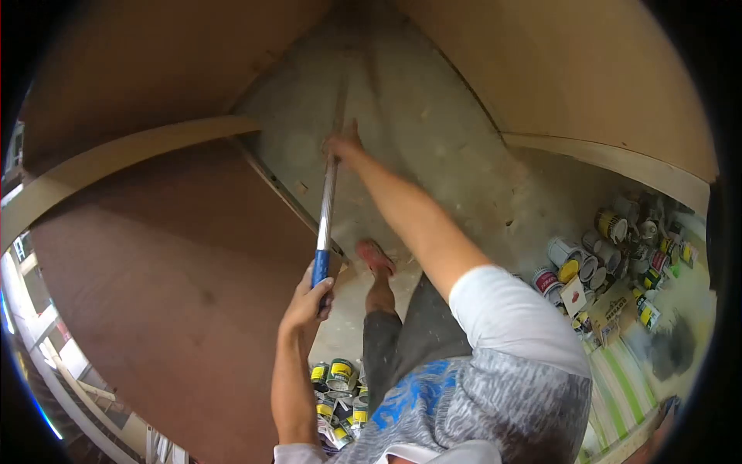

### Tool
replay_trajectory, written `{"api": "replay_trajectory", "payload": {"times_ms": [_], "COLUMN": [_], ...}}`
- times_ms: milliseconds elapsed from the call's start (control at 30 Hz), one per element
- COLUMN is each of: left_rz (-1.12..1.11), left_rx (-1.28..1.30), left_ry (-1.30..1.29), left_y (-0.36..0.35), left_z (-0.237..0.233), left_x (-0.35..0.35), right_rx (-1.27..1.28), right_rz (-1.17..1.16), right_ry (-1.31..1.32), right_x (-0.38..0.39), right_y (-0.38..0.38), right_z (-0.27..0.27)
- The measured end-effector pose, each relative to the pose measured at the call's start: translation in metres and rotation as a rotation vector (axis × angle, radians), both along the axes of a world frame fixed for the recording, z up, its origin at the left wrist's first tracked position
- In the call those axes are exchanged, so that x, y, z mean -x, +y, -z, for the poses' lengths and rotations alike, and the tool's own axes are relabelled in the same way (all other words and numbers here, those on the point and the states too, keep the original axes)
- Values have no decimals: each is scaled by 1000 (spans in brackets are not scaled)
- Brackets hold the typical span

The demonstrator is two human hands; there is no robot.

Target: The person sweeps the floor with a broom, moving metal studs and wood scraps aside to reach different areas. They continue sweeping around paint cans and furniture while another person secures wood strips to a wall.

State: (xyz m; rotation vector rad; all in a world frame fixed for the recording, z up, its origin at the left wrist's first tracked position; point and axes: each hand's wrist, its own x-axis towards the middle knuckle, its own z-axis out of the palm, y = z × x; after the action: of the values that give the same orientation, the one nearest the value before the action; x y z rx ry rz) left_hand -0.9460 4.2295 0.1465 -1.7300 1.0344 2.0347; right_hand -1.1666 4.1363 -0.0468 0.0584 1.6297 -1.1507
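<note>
A long metal pole point(328, 205) with a blue grip point(321, 267) runs away from me over the floor. My left hand point(307, 300) is closed round the blue grip at the near end. Farther along, my right hand point(344, 145) is wrapped about the pole, arm stretched forward and slightly blurred. Beyond that hand the pole smears into shadow, so I cannot make out its far end. My foot in a reddish shoe point(376, 257) stands on the floor just right of the grip.
A large brown panel point(185, 301) with a pale edge strip point(139, 147) lies close on the left. Another tan panel point(587, 77) rises at right. Many paint cans point(568, 251) crowd the right side; more cans point(341, 375) stand by my legs. Concrete floor point(448, 162) lies between.
</note>
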Motion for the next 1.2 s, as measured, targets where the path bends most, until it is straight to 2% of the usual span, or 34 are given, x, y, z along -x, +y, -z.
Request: {"api": "replay_trajectory", "payload": {"times_ms": [33, 100, 167, 200, 267, 300, 333, 433, 467, 500, 533, 567, 633, 667, 700, 733, 800, 833, 867, 900, 933, 1000, 1100, 1167, 1200], "left_rz": [-7, 133, 117, 98, 390, 450, 316, 219, 50, -125, -276, -258, -247, -158, -67, -80, -90, -294, -277, -292, -266, -212, -173, -132, -96], "left_rx": [-10, -1, -55, -99, -122, -122, -131, -180, -138, -104, -229, -80, 79, 272, 461, 455, 181, 156, 135, 38, -24, -77, -20, 119, 273], "left_ry": [-7, -72, -108, -115, -187, -226, -165, -193, -174, -171, -322, -293, -261, -333, -406, -406, -470, -357, -365, -344, -314, -263, -207, -168, -138], "left_y": [0, 1, 19, 32, 87, 119, 153, 292, 343, 387, 391, 430, 478, 479, 475, 466, 442, 454, 495, 553, 580, 603, 594, 564, 543], "left_z": [13, 35, 39, 33, 30, 11, -15, -68, -92, -121, -138, -143, -131, -120, -108, -105, -94, -88, -78, -59, -63, -81, -106, -113, -105], "left_x": [-2, -6, -13, -17, -66, -82, -96, -204, -234, -243, -223, -231, -230, -219, -212, -207, -208, -223, -255, -286, -303, -319, -325, -309, -291], "right_rx": [-19, -43, -176, -214, -295, -337, -380, -252, -259, -176, -98, -54, 120, 220, 127, 124, -44, -131, -236, -199, -152, -332, -99, -41, -12], "right_rz": [-102, -313, -444, -418, -373, -346, -318, -325, -281, -246, -200, -403, -716, -843, -987, -1001, -1031, -1026, -1028, -929, -832, -932, -642, -666, -677], "right_ry": [170, 277, 69, 132, 274, 338, 401, 396, 139, 76, 16, 45, 205, 297, 188, 189, 201, 187, 169, 173, 187, 302, 259, 307, 331], "right_x": [16, 57, 64, 54, 17, -6, -29, -94, -109, -129, -150, -179, -236, -264, -286, -292, -300, -308, -314, -315, -314, -275, -263, -264, -265], "right_y": [-10, -18, 2, 36, 125, 171, 216, 312, 314, 308, 303, 316, 293, 281, 271, 286, 312, 327, 353, 407, 456, 459, 472, 430, 410], "right_z": [46, 73, 118, 117, 106, 109, 112, 13, -50, -94, -114, -84, -50, -33, -24, -14, 11, 27, 36, 81, 118, 14, -40, -58, -67]}}
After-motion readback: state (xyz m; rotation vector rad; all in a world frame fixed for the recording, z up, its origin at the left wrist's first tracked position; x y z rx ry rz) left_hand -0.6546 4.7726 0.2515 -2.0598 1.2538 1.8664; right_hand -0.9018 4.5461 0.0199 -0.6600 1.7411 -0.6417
